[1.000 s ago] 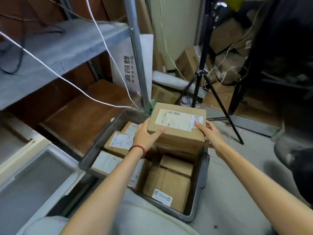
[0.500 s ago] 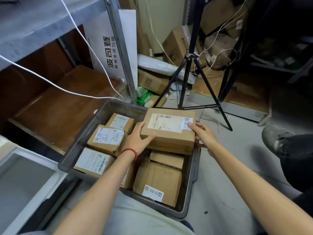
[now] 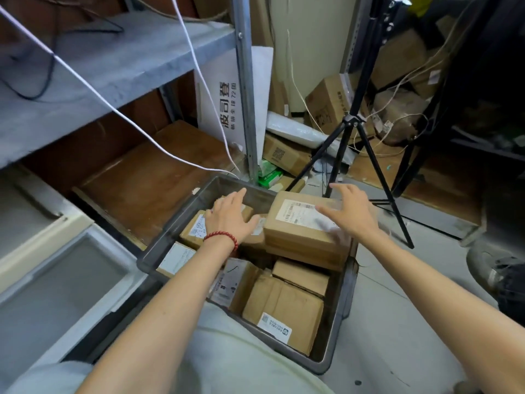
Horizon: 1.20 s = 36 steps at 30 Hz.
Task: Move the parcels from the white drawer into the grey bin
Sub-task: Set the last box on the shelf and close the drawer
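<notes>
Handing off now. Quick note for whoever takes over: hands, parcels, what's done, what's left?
Left hand: open, holding nothing, above small parcels at the far left of the grey bin.
Right hand: open, fingers spread over the large parcel; contact blurred.
The large parcel lies atop others in the bin's far right corner.
Done: several parcels binned.
Left: the visible part of the white drawer shows no parcel; check the rest.

wrist of left hand (image 3: 230,220): one-strand bracelet (image 3: 221,237) of small round dark-red beads | left forearm (image 3: 159,314), at 7 o'clock: bare | right forearm (image 3: 443,291), at 4 o'clock: bare | right hand (image 3: 352,214): bare | pale garment (image 3: 227,354), at 6 o'clock: grey-white, smooth cloth, one faint seam
</notes>
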### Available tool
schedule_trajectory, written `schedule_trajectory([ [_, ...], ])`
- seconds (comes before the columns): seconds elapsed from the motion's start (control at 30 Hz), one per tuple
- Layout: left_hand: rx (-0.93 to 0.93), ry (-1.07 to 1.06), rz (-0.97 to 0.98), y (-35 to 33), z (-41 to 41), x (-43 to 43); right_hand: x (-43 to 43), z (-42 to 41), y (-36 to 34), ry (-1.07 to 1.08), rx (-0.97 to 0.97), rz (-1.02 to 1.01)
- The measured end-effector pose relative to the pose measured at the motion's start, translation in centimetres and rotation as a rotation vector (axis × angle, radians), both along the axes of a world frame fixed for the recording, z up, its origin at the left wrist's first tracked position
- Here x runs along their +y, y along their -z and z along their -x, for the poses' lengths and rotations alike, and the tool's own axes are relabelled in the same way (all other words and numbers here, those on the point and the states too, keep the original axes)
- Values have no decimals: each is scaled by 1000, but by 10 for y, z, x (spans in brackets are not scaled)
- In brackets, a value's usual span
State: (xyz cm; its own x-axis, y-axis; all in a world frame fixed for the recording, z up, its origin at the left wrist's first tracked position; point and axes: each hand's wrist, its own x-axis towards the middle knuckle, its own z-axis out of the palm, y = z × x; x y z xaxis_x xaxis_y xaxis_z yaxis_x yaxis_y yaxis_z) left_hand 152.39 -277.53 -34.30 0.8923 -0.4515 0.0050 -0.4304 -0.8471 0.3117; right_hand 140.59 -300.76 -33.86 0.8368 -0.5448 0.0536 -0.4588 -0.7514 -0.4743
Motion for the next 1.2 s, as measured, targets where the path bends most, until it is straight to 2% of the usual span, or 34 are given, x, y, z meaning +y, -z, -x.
schedule_trajectory([
  [0.17, -111, -122, -67, -30, -7, 66, 51, -37, -34, -196, -80, 41],
  [0.3, -166, -257, -99, -41, 5, 124, 103, -60, -47, -358, -70, 80],
  [0.6, -164, -621, -158, -65, 55, 266, 243, -95, -79, -786, -148, 123],
  [0.8, -179, -797, -183, -73, 91, 343, 335, -106, -87, -995, -175, 154],
  [1.0, -165, -872, -215, -69, 107, 388, 403, -113, -79, -1126, -136, 150],
  [1.2, -160, -846, -258, -49, 102, 401, 443, -120, -60, -1203, -81, 181],
])
